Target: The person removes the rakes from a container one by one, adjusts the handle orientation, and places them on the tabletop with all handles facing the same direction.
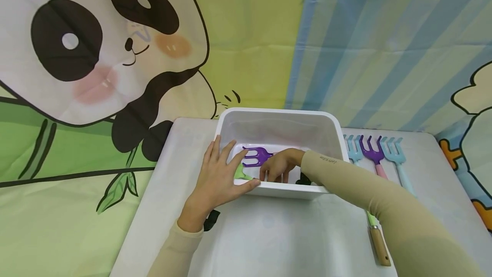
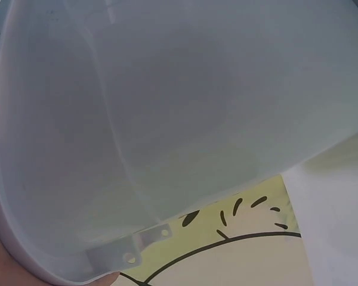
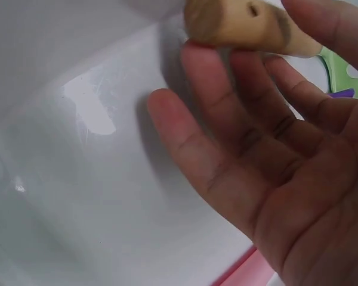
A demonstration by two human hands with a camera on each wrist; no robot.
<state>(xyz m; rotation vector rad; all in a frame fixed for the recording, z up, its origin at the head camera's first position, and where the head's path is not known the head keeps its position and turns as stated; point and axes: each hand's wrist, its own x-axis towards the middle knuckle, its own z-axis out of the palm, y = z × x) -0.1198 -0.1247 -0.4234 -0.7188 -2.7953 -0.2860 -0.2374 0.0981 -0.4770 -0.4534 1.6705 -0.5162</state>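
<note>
My right hand (image 1: 274, 166) reaches down into a white plastic bin (image 1: 276, 111). In the right wrist view its loosely bent fingers (image 3: 206, 77) touch the wooden handle of a green garden tool (image 3: 250, 24); the thumb lies close by, with no clear grip. The green head (image 1: 241, 172) shows in the head view by the bin's left wall. Beside it lies a purple hand fork (image 1: 258, 156), partly hidden by the hand. My left hand (image 1: 219, 174) rests spread over the bin's near left corner, thumb on the front rim. The left wrist view shows mostly bin wall (image 2: 167, 119).
Right of the bin, on the white table (image 1: 276, 234), lie a light blue fork (image 1: 353, 148), a purple fork with a pink handle (image 1: 373, 152) and another light blue fork (image 1: 393, 153). A wooden-handled green tool (image 1: 379, 245) lies nearer, partly under the right sleeve. Printed curtains hang behind.
</note>
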